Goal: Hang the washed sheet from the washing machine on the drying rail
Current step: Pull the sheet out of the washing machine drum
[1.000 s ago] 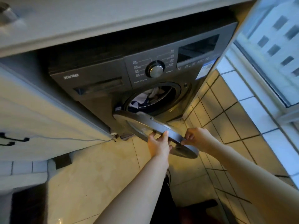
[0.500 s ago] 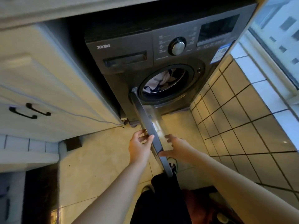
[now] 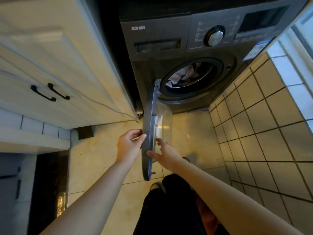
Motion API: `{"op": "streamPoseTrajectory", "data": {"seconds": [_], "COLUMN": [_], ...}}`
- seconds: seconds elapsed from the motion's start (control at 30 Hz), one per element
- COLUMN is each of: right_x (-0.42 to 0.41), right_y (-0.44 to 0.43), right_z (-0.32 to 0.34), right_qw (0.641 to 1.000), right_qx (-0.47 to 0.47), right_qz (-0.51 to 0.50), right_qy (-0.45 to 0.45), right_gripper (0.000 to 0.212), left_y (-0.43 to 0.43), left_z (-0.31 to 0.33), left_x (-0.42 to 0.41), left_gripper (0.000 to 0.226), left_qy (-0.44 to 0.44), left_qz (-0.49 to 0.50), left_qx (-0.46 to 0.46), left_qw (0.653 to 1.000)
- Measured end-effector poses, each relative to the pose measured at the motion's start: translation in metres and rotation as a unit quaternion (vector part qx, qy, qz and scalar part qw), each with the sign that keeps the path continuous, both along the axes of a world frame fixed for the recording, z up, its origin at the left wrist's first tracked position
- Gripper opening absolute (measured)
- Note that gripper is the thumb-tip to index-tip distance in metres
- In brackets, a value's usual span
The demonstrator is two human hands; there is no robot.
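A dark grey front-loading washing machine (image 3: 159, 31) stands under a counter. Its round door (image 3: 149, 126) is swung open towards me, seen edge-on, with a clear glass bowl on its inner side. Inside the drum lies the washed sheet (image 3: 183, 74), white with dark blue parts. My left hand (image 3: 129, 146) holds the door's outer rim with fingers curled on it. My right hand (image 3: 166, 152) is spread open against the door's inner side, near the glass. The drying rail is not in view.
A cream cabinet (image 3: 55, 65) with two black handles stands left of the machine, with a thin cable running across it. A tiled wall (image 3: 257, 116) and a window ledge lie to the right. My dark-trousered legs (image 3: 169, 206) are below, on the beige floor tiles.
The door has swung further open, from nearly flat across the drum opening to edge-on towards me. Both hands moved with it and my view has dropped closer to the machine.
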State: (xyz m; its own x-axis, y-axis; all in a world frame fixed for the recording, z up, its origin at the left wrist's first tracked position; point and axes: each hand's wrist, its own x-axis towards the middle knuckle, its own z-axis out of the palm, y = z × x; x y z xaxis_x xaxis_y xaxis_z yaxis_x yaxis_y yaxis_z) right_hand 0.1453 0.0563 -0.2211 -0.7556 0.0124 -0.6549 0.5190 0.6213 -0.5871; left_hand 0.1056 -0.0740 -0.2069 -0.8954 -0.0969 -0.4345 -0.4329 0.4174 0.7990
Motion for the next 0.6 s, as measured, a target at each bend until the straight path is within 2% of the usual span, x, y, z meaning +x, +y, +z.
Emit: {"op": "streamPoseTrajectory", "data": {"seconds": [0.23, 0.37, 0.47, 0.6], "right_x": [-0.002, -0.001, -0.001, -0.009], "right_y": [-0.015, 0.000, 0.022, 0.059], "right_z": [0.001, 0.010, 0.015, 0.018], "right_qw": [1.000, 0.999, 0.997, 0.992], "right_qx": [-0.002, 0.015, 0.047, 0.093], "right_qz": [-0.010, 0.011, 0.036, 0.052], "right_qy": [0.012, 0.041, 0.055, 0.067], "right_gripper": [0.065, 0.060, 0.060, 0.060], "left_y": [-0.021, -0.023, -0.018, 0.009], "left_z": [0.001, 0.011, 0.021, 0.033], "left_x": [-0.004, -0.012, -0.023, -0.042], "left_gripper": [0.020, 0.033, 0.044, 0.043], "left_qy": [0.068, 0.102, 0.150, 0.235], "left_qz": [0.003, -0.039, -0.106, -0.182], "left_qx": [-0.060, -0.113, -0.173, -0.230], "left_qw": [0.996, 0.988, 0.968, 0.927]}}
